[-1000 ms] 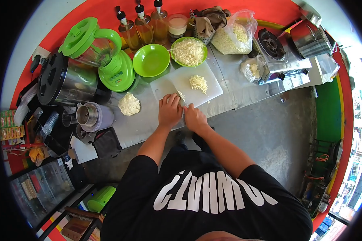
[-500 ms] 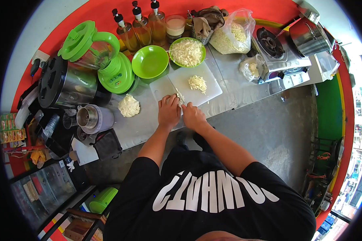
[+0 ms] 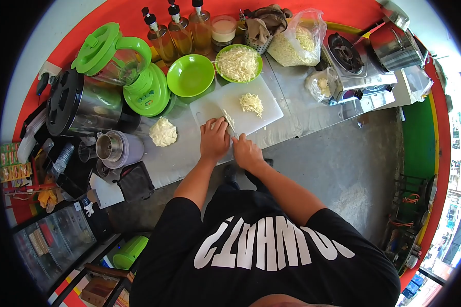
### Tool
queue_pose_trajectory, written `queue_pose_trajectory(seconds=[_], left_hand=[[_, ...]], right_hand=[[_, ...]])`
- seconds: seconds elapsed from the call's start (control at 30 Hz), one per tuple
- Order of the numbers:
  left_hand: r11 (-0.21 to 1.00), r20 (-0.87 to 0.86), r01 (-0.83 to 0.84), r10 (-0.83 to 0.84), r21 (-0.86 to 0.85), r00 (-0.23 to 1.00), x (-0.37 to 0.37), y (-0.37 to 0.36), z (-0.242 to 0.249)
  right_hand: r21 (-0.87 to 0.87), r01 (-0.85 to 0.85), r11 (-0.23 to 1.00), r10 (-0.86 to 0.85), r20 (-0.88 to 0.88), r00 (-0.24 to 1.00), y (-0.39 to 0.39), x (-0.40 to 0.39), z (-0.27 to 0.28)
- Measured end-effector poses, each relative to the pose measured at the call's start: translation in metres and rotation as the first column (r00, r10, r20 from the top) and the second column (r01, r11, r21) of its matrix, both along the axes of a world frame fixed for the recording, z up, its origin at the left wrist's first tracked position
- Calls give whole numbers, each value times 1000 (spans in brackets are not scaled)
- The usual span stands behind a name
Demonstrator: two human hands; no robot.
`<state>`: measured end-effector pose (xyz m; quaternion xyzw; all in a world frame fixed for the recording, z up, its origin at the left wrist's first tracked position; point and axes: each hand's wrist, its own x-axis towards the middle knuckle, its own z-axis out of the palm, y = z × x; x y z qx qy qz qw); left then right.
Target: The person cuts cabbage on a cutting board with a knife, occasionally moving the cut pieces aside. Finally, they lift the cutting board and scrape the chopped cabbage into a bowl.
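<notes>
On the white cutting board (image 3: pixel 264 110), my right hand (image 3: pixel 247 152) grips a knife (image 3: pixel 230 122) by its handle, the blade pointing away from me. My left hand (image 3: pixel 214 139) lies at the board's near edge, fingers curled down beside the blade on a piece of what looks like pale cabbage, mostly hidden under them. A few thin pale strips lie along the blade. Farther right on the board sits a small heap of shredded cabbage (image 3: pixel 251 105). To the left of the board, a pale, rounded cabbage piece (image 3: pixel 163 132) rests on the metal counter.
Behind the board stand a green bowl (image 3: pixel 190 75), a green bowl of shreds (image 3: pixel 238 63) and pump bottles (image 3: pixel 180 33). A green blender (image 3: pixel 146 92) is at left. Right of these are a bag of shreds (image 3: pixel 295 47) and a gas stove (image 3: pixel 354 66).
The knife blade has tilted away from my left fingers and shows more clearly. My right hand has shifted slightly toward me. My left hand stays nearly in place.
</notes>
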<state>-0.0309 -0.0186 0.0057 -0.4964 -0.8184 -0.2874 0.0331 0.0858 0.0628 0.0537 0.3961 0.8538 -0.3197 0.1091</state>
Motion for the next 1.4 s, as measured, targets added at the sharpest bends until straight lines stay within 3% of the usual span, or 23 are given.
queue_pose_trajectory(seconds=[0.37, 0.43, 0.57, 0.63, 0.77, 0.87, 0.93, 1.07, 1.4], left_hand=[[999, 15, -2, 1, 49, 1000, 2, -1, 0], [996, 13, 2, -3, 94, 1000, 2, -1, -2], [993, -12, 35, -33, 112, 999, 3, -3, -3], [993, -55, 45, -40, 105, 998, 3, -4, -1], [996, -76, 45, -39, 77, 996, 6, -10, -4], [997, -60, 38, -34, 60, 998, 5, -6, -1], [992, 32, 82, -86, 94, 996, 2, -4, -1], [990, 32, 125, -128, 72, 991, 2, -2, 3], [990, 37, 112, -116, 91, 993, 5, -4, 2]], right_hand=[[72, -9, 997, 10, -9, 1000, 8, 13, -5], [119, 78, 990, -75, -29, 997, 15, 20, -7], [137, 80, 987, -72, -64, 995, 27, 22, -4], [206, -21, 978, 44, -106, 993, 28, 21, 9], [187, -8, 982, 39, -164, 986, 20, 32, -2], [237, -41, 971, 74, -130, 989, 20, 39, -3], [355, -146, 924, 187, -85, 979, 29, 41, -3], [339, -146, 929, 186, -86, 979, 44, 39, 7], [404, -342, 848, 365, 22, 931, 54, 28, -1]])
